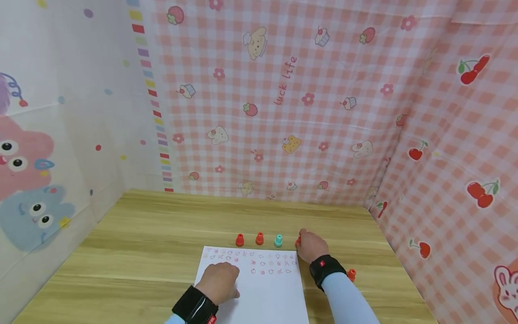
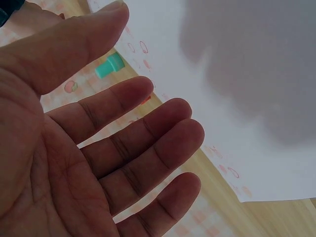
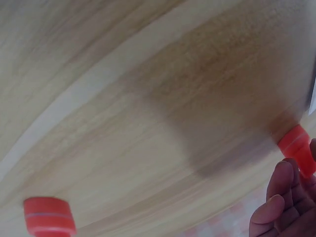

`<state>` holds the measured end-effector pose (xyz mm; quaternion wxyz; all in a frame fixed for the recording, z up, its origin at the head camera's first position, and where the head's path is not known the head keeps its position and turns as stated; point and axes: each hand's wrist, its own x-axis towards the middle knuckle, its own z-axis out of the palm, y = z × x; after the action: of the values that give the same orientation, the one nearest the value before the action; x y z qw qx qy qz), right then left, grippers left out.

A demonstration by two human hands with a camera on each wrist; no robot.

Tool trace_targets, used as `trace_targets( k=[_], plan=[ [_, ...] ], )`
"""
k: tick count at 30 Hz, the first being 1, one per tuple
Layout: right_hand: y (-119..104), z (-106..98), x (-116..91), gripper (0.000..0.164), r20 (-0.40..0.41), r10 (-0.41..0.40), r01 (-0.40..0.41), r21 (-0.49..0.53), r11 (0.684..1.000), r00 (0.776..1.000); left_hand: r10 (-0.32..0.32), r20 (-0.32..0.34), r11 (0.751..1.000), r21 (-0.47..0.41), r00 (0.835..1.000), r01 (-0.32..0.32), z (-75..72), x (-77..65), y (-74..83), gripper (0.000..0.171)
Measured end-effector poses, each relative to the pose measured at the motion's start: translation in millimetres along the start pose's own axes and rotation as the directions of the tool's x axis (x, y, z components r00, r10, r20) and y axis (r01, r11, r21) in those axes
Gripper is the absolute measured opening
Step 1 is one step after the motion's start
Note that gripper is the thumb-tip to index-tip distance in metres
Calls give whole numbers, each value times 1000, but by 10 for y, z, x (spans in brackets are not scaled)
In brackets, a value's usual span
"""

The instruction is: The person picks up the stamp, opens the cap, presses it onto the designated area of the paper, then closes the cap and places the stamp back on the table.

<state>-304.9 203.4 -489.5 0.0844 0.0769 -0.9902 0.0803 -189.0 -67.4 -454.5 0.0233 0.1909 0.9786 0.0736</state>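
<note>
A white sheet of paper (image 1: pixel 267 297) with rows of small red and pink printed marks lies on the table. Over its left part hovers my left hand (image 1: pixel 219 282), its fingers loosely bent and holding nothing; the left wrist view shows the bare palm (image 2: pixel 64 163). Beyond the paper's upper right corner, my right hand (image 1: pixel 313 246) pinches the narrow top of a red stamp (image 3: pixel 295 143), whose wide base is down at the table. Left of that hand stand a teal stamp (image 1: pixel 278 240) and two red stamps, one in the middle (image 1: pixel 260 238) and one farther left (image 1: pixel 240 240).
Another red stamp (image 1: pixel 351 275) stands to the right, partly behind my right forearm. The wooden table (image 1: pixel 133 252) meets a pink checked cloth (image 1: pixel 283 157) at the back and cloth walls at both sides.
</note>
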Motion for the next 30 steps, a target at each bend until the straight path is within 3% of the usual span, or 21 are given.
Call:
trace_targets(
  k=[11,25,30],
  plan=[
    [170,-264,-72,36,44,51,-51,9,999,998,27,-15,1000,11,1000,-27,19,10,15,33],
    [652,-739,-306,15,115,54,-49,-48,998,992,26,10,999,28,1000,-26,-6,33,60,35],
    [784,-804,-435,20,177,105,-95,-67,993,979,19,28,1000,22,999,-20,13,37,71,35]
  ],
)
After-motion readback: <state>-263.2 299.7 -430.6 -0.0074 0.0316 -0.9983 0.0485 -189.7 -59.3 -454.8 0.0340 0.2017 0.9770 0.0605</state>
